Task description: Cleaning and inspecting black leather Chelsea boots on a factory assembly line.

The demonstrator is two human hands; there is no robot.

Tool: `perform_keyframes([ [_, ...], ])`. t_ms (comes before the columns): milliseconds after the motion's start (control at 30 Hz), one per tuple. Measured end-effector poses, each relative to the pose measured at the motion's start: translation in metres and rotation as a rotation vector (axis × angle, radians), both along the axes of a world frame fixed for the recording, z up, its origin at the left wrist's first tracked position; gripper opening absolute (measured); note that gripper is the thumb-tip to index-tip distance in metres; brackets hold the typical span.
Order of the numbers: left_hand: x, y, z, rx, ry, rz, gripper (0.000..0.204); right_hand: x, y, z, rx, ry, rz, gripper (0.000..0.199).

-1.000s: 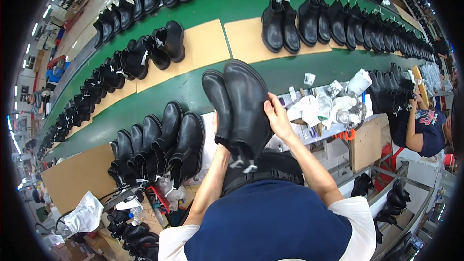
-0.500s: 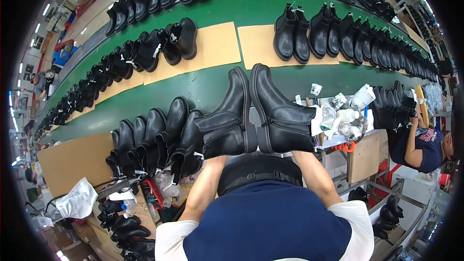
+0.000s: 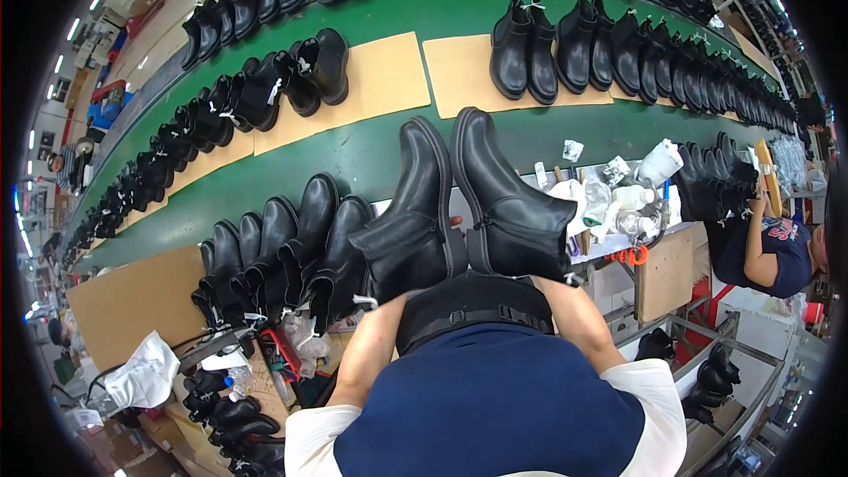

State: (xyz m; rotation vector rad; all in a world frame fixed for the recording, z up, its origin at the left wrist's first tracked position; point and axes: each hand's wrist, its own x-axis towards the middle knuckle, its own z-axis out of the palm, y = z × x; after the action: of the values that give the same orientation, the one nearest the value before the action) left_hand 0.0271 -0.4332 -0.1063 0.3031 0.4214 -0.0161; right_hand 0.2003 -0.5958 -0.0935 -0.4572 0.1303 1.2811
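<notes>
Two black leather ankle boots are held up side by side in front of my waist, toes pointing away and soles facing each other. My left forearm (image 3: 369, 340) runs up to the left boot (image 3: 411, 194), and my right forearm (image 3: 579, 318) to the right boot (image 3: 505, 185). Both hands are mostly hidden by the boots; whether they are inside the shafts or behind them I cannot tell. A fingertip (image 3: 456, 222) shows between the two heels. A white tie hangs from the left boot's top edge.
Several black boots (image 3: 281, 234) stand close at left beside a cardboard sheet (image 3: 137, 300). Rows of boots line the green conveyor (image 3: 353, 141) on tan paper sheets (image 3: 380, 79). Bottles (image 3: 661, 163) and orange-handled scissors (image 3: 634, 255) lie at right. A co-worker (image 3: 782, 252) is at far right.
Both boots have turned in my hands: the zips that showed on their sides have rolled out of plain sight, leaving smoother leather facing up. A fingertip has come into view between the heels.
</notes>
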Motion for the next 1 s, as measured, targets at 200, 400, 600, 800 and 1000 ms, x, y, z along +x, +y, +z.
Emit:
perform_keyframes([
  [200,0.000,0.028,0.031,0.618,0.236,0.104,0.072,-0.006,0.010,0.003,-0.773,-1.141,-0.223,0.058],
  [400,-0.004,0.071,0.062,0.873,0.026,-0.198,0.071,0.013,-0.001,0.013,-0.867,-1.261,-0.141,0.058],
  [600,0.011,0.050,0.064,0.417,-0.094,0.042,0.078,0.003,0.002,0.013,-0.302,-0.140,-0.206,0.048],
  [800,0.046,0.032,0.042,-0.170,0.037,0.237,0.051,0.015,0.037,0.023,-0.103,-0.220,-0.191,0.031],
  [1000,0.050,0.026,0.032,-0.295,0.197,0.336,0.064,0.009,0.043,0.021,-0.316,-0.098,-0.226,0.029],
])
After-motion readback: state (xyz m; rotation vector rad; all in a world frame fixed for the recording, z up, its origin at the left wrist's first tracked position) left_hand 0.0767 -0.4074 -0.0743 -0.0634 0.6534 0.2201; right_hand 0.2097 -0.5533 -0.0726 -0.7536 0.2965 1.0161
